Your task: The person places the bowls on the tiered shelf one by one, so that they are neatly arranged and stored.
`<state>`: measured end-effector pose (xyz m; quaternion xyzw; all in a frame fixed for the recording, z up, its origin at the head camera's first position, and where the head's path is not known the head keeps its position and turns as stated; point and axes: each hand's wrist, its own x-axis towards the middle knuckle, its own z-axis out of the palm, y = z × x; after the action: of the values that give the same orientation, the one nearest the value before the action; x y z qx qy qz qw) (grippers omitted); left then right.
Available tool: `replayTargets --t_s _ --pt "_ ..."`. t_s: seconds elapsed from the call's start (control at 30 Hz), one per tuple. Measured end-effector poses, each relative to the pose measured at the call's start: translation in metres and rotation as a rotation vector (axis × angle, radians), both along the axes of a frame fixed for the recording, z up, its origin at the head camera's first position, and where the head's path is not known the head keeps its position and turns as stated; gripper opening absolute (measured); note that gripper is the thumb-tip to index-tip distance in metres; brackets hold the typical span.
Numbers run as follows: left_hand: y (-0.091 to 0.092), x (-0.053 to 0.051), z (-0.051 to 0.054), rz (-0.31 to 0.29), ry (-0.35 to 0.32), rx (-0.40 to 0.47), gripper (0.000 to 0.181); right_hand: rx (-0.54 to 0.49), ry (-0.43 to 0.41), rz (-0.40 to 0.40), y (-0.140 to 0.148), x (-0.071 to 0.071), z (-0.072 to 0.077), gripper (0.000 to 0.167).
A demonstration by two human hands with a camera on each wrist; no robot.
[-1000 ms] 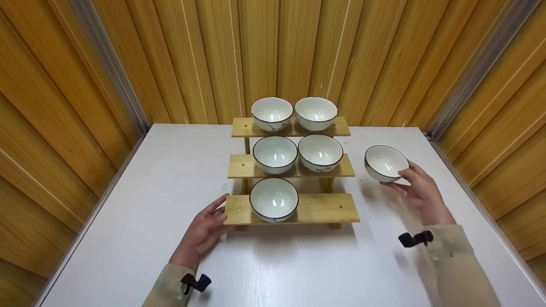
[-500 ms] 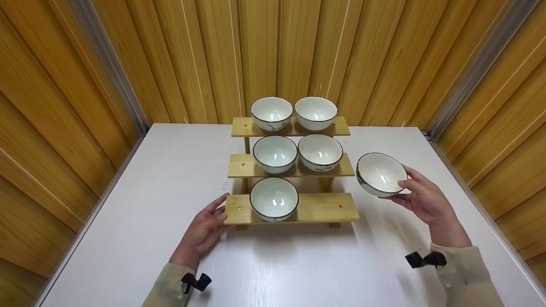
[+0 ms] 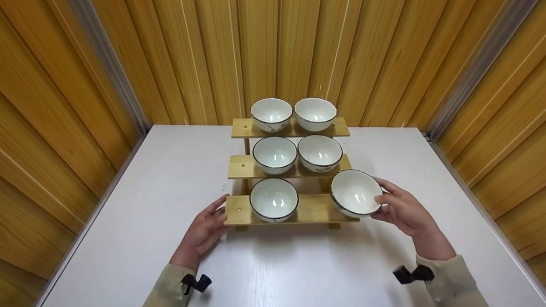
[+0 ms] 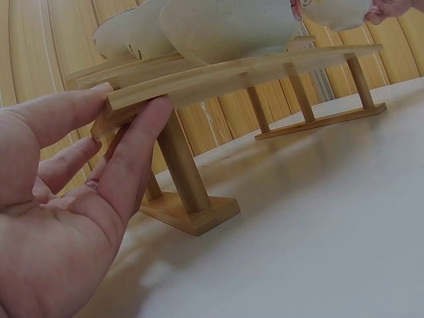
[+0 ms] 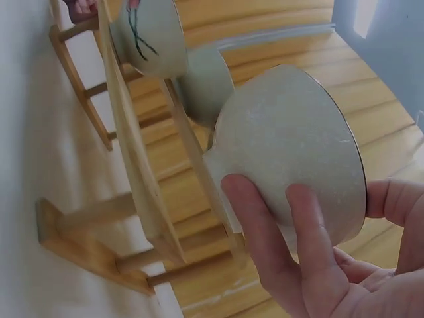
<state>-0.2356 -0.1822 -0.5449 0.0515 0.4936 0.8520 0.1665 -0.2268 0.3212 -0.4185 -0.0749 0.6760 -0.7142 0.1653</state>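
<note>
My right hand (image 3: 399, 209) pinches a white bowl (image 3: 355, 192) with a dark rim, thumb at the rim and fingers underneath. That bowl (image 5: 285, 146) is held slightly tilted over the right end of the lowest step, apart from it in the right wrist view. A three-step wooden stand (image 3: 315, 209) carries the other bowls: a single bowl (image 3: 274, 199) on the lowest step, two on the middle, two on top. At the stand's left end, my left hand (image 3: 207, 226) grips the lowest step, its fingers (image 4: 142, 136) above and below the board edge.
The stand is on a white table (image 3: 273, 264). Wood-panelled walls (image 3: 290, 51) rise behind and on both sides, with metal strips (image 3: 113, 64) at the corners. On the middle step, the right bowl (image 3: 320, 153) sits close behind the held one.
The right hand has carried its bowl left and toward the front, from beside the stand to over the lowest step's right end. My left hand has stayed on the stand.
</note>
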Motion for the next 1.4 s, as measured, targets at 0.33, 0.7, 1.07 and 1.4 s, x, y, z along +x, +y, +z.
replayTargets --t_s 0.33,0.7,1.07,1.4 --pt "0.002 0.000 0.000 0.004 0.014 -0.013 0.069 -0.001 -0.052 0.064 -0.034 -0.008 -0.012 0.058" --pt "0.002 -0.001 0.001 0.014 0.007 -0.018 0.069 0.003 -0.061 0.118 -0.054 -0.017 -0.022 0.067" --pt "0.002 -0.001 0.001 0.010 -0.004 -0.009 0.070 0.010 -0.091 0.119 -0.056 -0.021 -0.024 0.074" --pt "0.001 -0.003 0.001 -0.001 0.013 -0.019 0.069 0.097 -0.092 0.164 -0.045 -0.023 -0.019 0.074"
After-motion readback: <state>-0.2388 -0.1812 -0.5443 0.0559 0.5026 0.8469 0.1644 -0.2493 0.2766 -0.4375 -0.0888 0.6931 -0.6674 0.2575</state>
